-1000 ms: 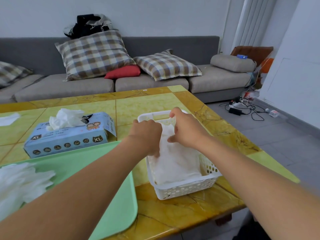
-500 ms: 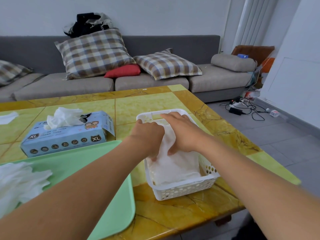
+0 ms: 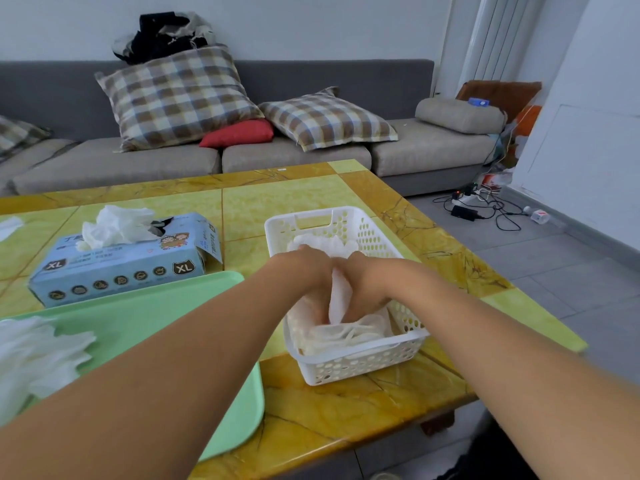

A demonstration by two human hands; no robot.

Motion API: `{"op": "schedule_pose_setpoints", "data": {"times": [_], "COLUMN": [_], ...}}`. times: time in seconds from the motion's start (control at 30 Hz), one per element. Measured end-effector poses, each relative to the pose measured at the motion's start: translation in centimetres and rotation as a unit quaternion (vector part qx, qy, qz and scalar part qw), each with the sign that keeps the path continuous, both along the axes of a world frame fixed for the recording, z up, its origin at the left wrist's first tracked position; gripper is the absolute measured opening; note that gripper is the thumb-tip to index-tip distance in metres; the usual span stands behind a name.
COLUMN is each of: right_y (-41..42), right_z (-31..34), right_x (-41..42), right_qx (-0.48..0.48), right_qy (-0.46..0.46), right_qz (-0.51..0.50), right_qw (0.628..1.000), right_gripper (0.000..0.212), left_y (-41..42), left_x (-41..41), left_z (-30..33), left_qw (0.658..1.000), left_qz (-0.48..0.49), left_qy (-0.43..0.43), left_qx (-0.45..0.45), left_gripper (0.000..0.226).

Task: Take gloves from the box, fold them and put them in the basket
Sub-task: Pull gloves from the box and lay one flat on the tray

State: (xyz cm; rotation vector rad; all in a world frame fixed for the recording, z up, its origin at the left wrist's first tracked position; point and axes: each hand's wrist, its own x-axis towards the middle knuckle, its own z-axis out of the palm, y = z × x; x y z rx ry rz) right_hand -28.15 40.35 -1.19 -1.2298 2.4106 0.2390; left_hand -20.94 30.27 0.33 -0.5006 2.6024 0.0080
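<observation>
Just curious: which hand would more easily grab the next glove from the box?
Probably the left hand: the glove box lies on its side of the basket, so the right hand would have to cross over.

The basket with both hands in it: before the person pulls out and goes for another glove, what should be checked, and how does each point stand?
1. Folded glove is down inside the white basket: ok.
2. Left hand and right hand have let go of the glove: not ok, both look to be pressing or gripping it.
3. Basket sits fully on the table: ok, though near its front edge.
4. Another glove sticks out of the blue box, ready to pull: ok.
5. Green tray has room for folding: ok, gloves lie only at its left.
</observation>
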Motion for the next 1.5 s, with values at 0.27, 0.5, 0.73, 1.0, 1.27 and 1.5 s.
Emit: {"op": "schedule_pose_setpoints", "data": {"times": [0.27,0.5,0.73,1.0,1.27,1.5], "right_y": [1.0,-0.2,-11.4,-18.2,-21.3,-21.6], "right_z": [2.0,10.9,4.1,-0.9,-3.0,-2.8], "right_x": [1.2,9.4,19.3,24.5,26.9,26.0], "right_qx": [0.017,-0.344,-0.182,-0.264,-0.278,-0.285], "right_qy": [-0.016,0.061,0.006,-0.082,-0.134,-0.122], "right_qz": [0.003,0.089,0.243,0.324,0.374,0.328], "right_qw": [1.0,0.933,0.953,0.905,0.874,0.892], "right_gripper": [0.129,0.069,0.055,0.062,0.058,0.035], "left_y": [1.0,-4.7,-14.2,-17.8,-18.8,-20.5], "left_x": [1.1,13.0,27.3,33.4,35.8,37.5], "left_z": [0.8,6.6,1.5,-2.5,-2.2,-1.5], "left_qw": [0.999,0.922,0.875,0.913,0.82,0.939], "left_qz": [-0.035,-0.002,0.244,0.264,0.308,0.196], "left_qy": [-0.017,0.381,0.418,0.306,0.387,0.254], "left_qx": [0.008,0.069,0.008,-0.061,0.289,0.126], "left_gripper": [0.082,0.031,0.019,0.065,0.093,0.092]}}
